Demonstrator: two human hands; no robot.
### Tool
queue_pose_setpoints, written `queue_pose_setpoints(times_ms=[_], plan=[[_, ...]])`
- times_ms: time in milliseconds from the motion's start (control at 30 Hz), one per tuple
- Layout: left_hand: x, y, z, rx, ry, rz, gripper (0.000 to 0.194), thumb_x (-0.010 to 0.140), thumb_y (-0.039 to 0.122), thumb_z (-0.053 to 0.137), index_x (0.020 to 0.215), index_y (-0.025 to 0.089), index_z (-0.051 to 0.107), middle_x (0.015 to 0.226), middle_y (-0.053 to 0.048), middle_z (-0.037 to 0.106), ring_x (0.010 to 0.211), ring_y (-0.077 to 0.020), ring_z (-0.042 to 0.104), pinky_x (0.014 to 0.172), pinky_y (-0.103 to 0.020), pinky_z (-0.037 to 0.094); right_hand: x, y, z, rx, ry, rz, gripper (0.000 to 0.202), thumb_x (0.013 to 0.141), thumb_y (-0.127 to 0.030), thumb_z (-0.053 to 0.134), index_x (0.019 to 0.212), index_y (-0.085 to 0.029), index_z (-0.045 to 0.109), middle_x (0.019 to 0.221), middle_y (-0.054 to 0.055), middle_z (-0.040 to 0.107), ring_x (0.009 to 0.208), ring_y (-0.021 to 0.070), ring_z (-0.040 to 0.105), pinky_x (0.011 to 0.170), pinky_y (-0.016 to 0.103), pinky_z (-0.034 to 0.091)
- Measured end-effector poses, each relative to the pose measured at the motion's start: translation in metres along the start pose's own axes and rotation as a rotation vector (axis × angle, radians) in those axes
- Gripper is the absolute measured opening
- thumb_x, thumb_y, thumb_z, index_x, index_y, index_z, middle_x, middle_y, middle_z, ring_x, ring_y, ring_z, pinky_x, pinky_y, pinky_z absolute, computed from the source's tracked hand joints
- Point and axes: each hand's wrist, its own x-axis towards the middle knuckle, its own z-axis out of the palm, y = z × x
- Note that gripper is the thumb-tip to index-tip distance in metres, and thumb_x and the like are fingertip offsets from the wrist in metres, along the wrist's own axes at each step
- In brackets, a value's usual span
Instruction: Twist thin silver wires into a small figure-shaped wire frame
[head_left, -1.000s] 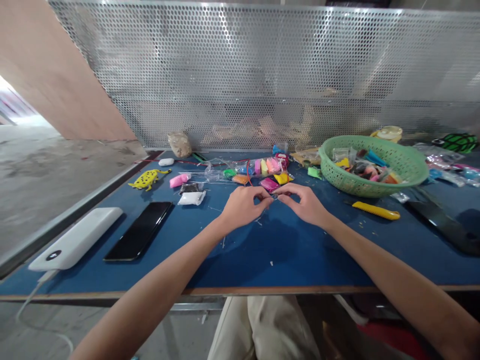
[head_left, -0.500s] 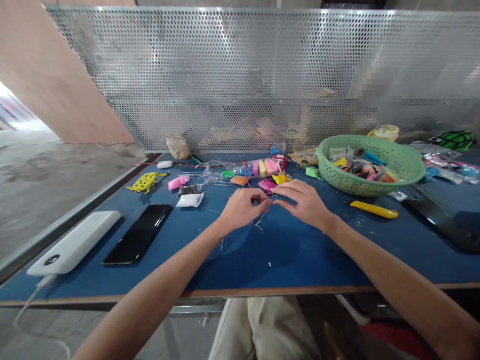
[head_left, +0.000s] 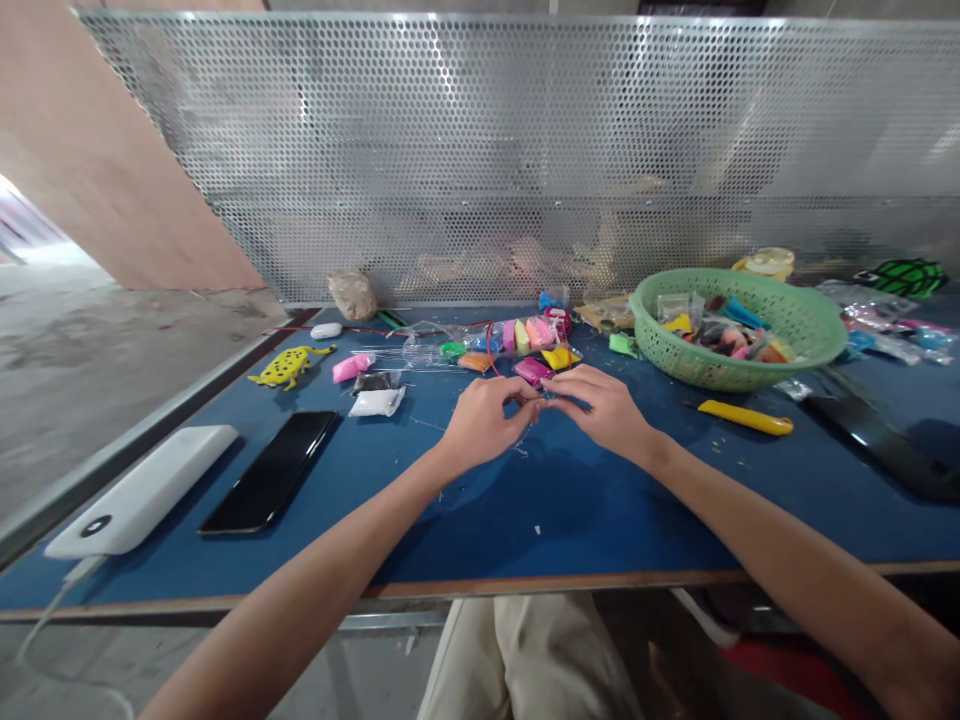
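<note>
left hand (head_left: 480,422) + right hand (head_left: 606,408): fingertips pinched together on something too small to tell | clay packets (head_left: 534,368) just beyond fingertips | basket (head_left: 814,340) right | phone (head_left: 271,470) left

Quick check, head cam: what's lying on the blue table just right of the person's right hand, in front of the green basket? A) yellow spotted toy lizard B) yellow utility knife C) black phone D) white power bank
B: the yellow utility knife lies on the blue table right of the right hand, just in front of the green basket; the other three lie on the table's left side.
</note>
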Motion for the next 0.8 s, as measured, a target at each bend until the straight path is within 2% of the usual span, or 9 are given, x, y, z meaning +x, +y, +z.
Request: queue_pose_setpoints(times_ms=[333,567,800], plan=[[-0.001,0.003,0.000,0.042,-0.019,-0.003,0.013,0.091,0.023,0.060,0.085,0.023,0.071,0.083,0.001,0.075,0.081,-0.0164,0.066,0.073,-0.027,0.046,-0.001,0.004,-0.002,0.026,-0.062,-0.003,0.023,0.097,-0.031,0.060,0.118,-0.026,0.070,0.110,0.007,0.074,0.104,0.0227,0.067,0.095,0.043,0.056],[0.000,0.004,-0.002,0.071,-0.036,0.002,0.013,0.092,0.026,0.060,0.086,0.024,0.071,0.083,0.003,0.075,0.081,-0.0164,0.066,0.075,-0.028,0.045,0.001,0.003,-0.003,0.060,-0.078,-0.016,0.018,0.097,-0.030,0.061,0.111,-0.026,0.070,0.102,0.005,0.074,0.099,0.0211,0.067,0.092,0.039,0.056],[-0.001,0.008,-0.003,0.217,-0.031,0.030,0.012,0.093,0.031,0.062,0.088,0.025,0.072,0.084,0.002,0.076,0.086,-0.0186,0.067,0.086,-0.035,0.042,0.005,0.006,-0.012,0.081,-0.138,-0.023,0.019,0.094,-0.036,0.066,0.109,-0.027,0.072,0.101,0.004,0.074,0.099,0.0210,0.066,0.092,0.038,0.055]])
